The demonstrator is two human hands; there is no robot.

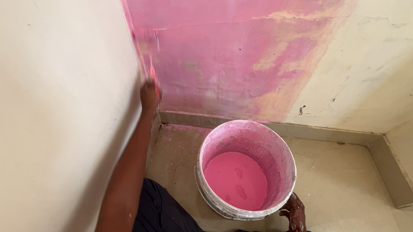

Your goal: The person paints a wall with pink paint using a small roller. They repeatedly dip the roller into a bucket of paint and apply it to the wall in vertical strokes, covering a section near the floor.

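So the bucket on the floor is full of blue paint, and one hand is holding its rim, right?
Not blue. The head view shows pink paint in the bucket, filling only the bottom. The right hand does rest on its rim.

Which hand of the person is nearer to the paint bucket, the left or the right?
The right hand. It rests against the lower right rim of the bucket of pink paint. The left hand is raised at the wall corner, holding a brush, apart from the bucket.
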